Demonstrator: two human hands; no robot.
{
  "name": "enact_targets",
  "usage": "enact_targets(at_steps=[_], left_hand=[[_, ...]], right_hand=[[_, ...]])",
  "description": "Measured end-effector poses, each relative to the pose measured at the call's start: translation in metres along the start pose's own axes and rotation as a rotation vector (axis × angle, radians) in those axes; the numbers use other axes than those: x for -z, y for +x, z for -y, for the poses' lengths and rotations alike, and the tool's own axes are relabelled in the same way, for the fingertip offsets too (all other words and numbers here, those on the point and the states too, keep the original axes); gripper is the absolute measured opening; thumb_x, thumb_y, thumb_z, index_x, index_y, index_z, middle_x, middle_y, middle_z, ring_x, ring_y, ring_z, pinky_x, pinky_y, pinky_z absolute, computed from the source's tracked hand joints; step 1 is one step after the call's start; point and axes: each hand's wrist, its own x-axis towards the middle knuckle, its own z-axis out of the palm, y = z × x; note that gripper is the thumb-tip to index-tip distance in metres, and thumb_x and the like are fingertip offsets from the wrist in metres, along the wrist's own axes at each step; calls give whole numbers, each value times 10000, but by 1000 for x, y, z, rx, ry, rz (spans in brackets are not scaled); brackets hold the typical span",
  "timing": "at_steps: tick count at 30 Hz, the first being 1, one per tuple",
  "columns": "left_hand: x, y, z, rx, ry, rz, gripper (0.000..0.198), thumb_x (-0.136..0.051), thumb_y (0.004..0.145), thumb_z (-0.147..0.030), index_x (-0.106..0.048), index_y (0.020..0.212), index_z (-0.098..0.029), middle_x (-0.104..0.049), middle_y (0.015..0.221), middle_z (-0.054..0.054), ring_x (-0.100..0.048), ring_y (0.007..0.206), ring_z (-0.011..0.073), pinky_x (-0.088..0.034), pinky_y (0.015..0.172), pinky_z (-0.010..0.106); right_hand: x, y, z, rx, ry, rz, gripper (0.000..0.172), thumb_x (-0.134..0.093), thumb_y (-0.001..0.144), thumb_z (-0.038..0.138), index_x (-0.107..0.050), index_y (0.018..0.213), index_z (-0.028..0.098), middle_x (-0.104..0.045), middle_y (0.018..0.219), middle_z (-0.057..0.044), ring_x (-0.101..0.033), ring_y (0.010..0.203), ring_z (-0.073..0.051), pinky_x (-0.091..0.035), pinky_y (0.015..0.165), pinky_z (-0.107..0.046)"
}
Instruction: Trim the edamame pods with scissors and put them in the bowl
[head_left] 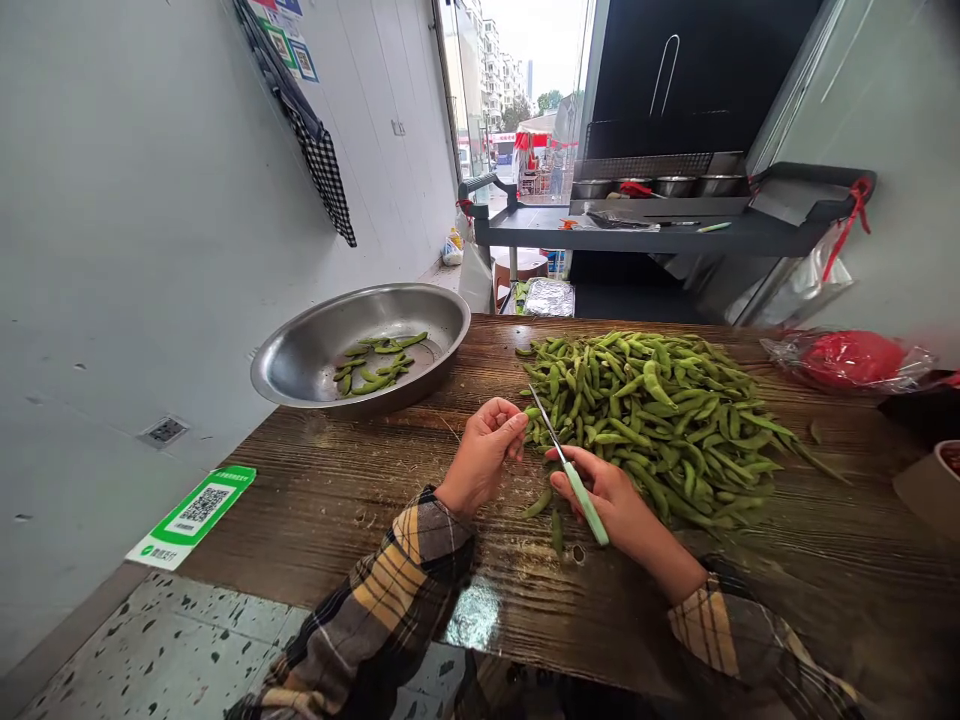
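My left hand (487,450) is closed in a pinch above the wooden table. A bit of green shows at its fingertips, seemingly an edamame pod mostly hidden by the fingers. In my right hand (611,500) are scissors (581,500) with a pale green handle, seen edge-on, their thin dark blades pointing up and away beside the left fingertips. Just beyond and right of both hands spreads a large heap of green edamame pods (660,420). A few loose pods (556,532) lie below the right hand. A wide steel basin (300,350) at the back left contains several pods (382,365).
On the wooden table (337,500), a green QR-code card (195,515) sits at the left edge. A red item in clear plastic (855,358) and a paper bowl (934,485) are at right. Behind stands a dark cart (517,232); a wall runs along the left.
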Motion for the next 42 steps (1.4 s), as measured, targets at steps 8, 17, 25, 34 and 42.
enact_targets(at_steps=[8,17,25,34,42], left_hand=[[15,10,-5,-18,-55,-160,274,-754,663,-274,-521,749,-159,-498,600,-79,-449,490,41,-440,508,192],[28,17,6,102,247,4,78,-528,701,-180,-501,774,-190,-481,603,-67,-378,454,72,-392,507,225],[29,14,19,-181,1291,120,61,-666,739,-237,-616,739,-201,-570,755,25,-487,698,164,-359,660,273],[36,21,3,-56,722,155,236,-613,804,-354,-596,708,-139,-475,606,-28,-373,539,83,-284,524,218],[19,6,-8,142,110,109,293,-714,720,-378,-526,796,-166,-305,518,-102,-204,424,34,-151,409,180]], right_hand=[[2,2,0,-76,215,-2,519,-628,794,552,-614,1132,158,-495,613,43,-446,465,-105,-409,451,-243],[13,2,7,-99,506,-123,538,-679,749,557,-582,1121,180,-537,684,33,-484,511,-95,-431,431,-213],[11,4,5,-101,476,-120,520,-683,748,550,-581,1092,175,-543,664,41,-478,492,-95,-425,426,-222],[10,4,2,-98,451,-104,550,-673,746,569,-581,1115,173,-540,659,43,-483,500,-97,-427,434,-223],[8,1,2,-53,385,88,557,-635,792,573,-529,1155,164,-521,751,16,-482,610,-117,-436,569,-264]])
